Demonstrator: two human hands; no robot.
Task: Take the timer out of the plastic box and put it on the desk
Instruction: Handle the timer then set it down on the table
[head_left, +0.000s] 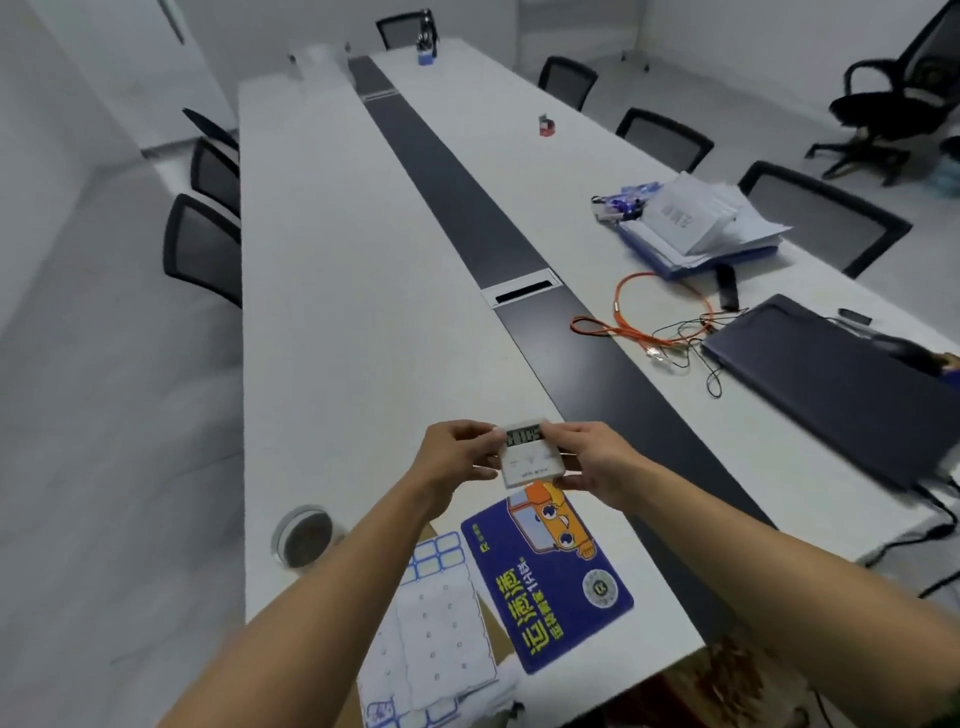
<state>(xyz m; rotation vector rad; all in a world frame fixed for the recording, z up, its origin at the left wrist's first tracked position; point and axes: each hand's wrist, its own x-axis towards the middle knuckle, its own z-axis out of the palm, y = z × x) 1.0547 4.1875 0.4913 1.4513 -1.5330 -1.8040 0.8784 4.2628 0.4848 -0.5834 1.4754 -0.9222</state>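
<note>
I hold the timer (530, 453) between my left hand (457, 453) and right hand (597, 462), bare desk (363, 338) just beyond both.

bare forearms, left hand (457, 454), right hand (597, 460)

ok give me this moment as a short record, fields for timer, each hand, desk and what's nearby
timer: white timer, display up, held above the desk
left hand: left hand pinching the timer's left edge
right hand: right hand gripping its right side
desk: long white desk, timer not yet set down
nearby: blue card under the hands, laptop and orange cable to the right
</note>
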